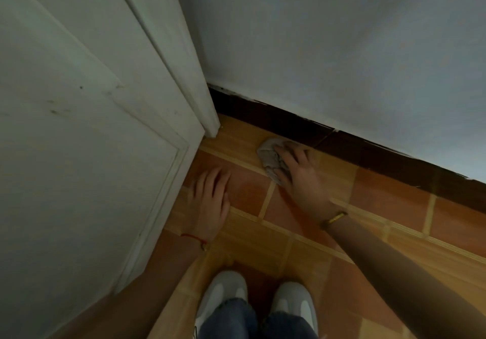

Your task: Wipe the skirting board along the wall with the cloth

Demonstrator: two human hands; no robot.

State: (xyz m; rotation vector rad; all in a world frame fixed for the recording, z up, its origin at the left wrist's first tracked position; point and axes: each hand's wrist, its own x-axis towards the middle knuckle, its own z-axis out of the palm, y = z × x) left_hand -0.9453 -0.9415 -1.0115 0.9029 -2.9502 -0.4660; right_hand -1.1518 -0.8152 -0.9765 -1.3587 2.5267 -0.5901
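Note:
A dark brown skirting board runs along the foot of the pale wall, from the door frame at the left down to the right edge. My right hand grips a crumpled grey cloth and holds it low against the skirting board where it meets the floor tiles. A gold bracelet sits on that wrist. My left hand rests flat on a red floor tile near the door, fingers spread, holding nothing, with a red thread around its wrist.
A white panelled door fills the left side, its frame ending at the corner by the skirting. The floor is orange and red tiles. My two white shoes stand at the bottom centre.

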